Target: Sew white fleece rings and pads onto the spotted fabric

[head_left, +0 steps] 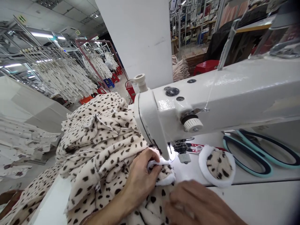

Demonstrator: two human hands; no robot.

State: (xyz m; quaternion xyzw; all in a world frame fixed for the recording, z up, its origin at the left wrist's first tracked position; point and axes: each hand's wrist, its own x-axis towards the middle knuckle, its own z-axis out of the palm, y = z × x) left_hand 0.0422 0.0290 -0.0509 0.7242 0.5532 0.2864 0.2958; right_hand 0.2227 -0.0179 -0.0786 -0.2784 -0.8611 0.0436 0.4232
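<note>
Showing a sewing workshop, cream garments on racks (63,75) are hung at left in bg, w/ small ceiling signs (21,18) too tiny to be read. A white industrial sewing machine (225,93) is set on a white table (257,203). A spotted fleece garment (98,147) is heaped left of the machine head and over the table edge. Its white-edged piece (161,170) is pinched by the left hand (142,176), fingers closed, right at the presser foot (184,157). The right hand (194,203) is laid part-curled on the fleece just below; any grip can't be told. A round spotted patch (217,165) w/ white trim is left on the table just right of the foot, and teal-and-navy shears (248,153) are placed beyond it.
</note>
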